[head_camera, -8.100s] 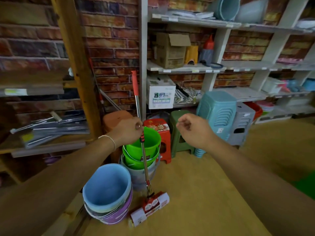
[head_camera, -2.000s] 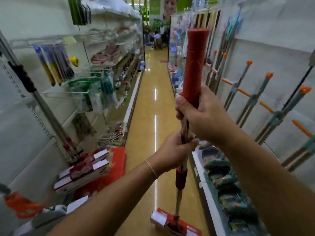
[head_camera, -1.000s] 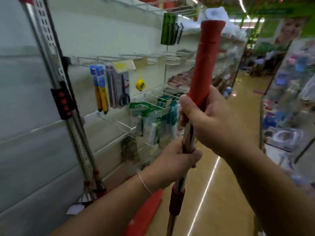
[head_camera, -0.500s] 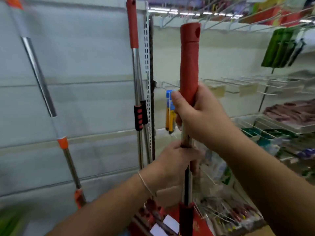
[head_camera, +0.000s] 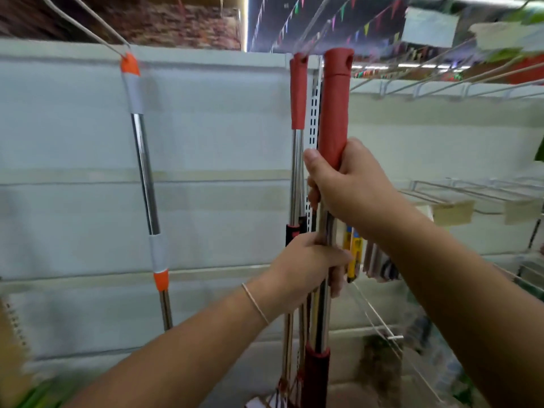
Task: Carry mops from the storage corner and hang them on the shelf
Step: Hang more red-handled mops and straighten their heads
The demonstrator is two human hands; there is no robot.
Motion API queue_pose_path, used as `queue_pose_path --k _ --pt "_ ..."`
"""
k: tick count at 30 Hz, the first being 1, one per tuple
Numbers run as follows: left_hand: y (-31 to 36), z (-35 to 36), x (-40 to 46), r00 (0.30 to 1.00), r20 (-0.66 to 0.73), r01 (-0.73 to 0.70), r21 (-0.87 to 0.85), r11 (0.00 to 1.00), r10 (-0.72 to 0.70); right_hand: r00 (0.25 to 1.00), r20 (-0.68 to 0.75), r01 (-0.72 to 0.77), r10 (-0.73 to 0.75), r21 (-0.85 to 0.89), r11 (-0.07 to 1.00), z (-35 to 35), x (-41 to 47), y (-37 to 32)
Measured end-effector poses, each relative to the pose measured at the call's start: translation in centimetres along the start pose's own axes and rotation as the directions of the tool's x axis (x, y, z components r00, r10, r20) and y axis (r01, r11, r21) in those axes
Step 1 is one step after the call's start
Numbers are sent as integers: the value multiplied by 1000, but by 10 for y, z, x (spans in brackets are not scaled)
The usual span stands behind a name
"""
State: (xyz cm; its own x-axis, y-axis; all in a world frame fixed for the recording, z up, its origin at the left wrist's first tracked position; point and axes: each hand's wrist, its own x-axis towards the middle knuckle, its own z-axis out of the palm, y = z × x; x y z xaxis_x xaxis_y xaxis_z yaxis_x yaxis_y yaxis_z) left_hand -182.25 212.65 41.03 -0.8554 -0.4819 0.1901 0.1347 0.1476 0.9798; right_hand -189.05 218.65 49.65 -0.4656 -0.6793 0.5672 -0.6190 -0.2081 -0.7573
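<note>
I hold a mop (head_camera: pixel 334 107) upright in front of the white shelf panel (head_camera: pixel 212 136). It has a red grip on top and a steel shaft below. My right hand (head_camera: pixel 344 184) grips the bottom of the red grip. My left hand (head_camera: pixel 306 266) grips the steel shaft lower down. The mop's top, with its hanging hole, stands about level with the panel's upper edge. Its head is out of view below. Just behind it a second red-handled mop (head_camera: pixel 298 95) hangs from the top of the panel.
An orange-and-grey mop (head_camera: pixel 141 160) hangs from a wire hook further left on the panel. A slotted upright (head_camera: pixel 314 113) runs down behind the red mops. Wire hooks and racks (head_camera: pixel 471 192) with small tools jut out at the right.
The view has tilted up and closed in on the panel. The held mop has risen, its top now near the panel's upper edge beside the hanging red mop. Both hands keep their grip.
</note>
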Motion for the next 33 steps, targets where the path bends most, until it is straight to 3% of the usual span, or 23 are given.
queue_pose_path --k 8,14,27,33 --pt "12 -31 34 999 -28 -39 143 989 43 992 -18 126 -125 46 991 11 36 -1" --pt "35 -32 74 993 -118 10 207 978 15 995 28 85 -92 186 979 -3 77 0" --pt "63 -39 120 987 -141 107 178 978 -82 990 -65 128 -125 44 991 -12 125 2" --pt "55 -48 124 991 -113 91 135 987 -76 995 -18 104 -103 34 994 -6 132 8"
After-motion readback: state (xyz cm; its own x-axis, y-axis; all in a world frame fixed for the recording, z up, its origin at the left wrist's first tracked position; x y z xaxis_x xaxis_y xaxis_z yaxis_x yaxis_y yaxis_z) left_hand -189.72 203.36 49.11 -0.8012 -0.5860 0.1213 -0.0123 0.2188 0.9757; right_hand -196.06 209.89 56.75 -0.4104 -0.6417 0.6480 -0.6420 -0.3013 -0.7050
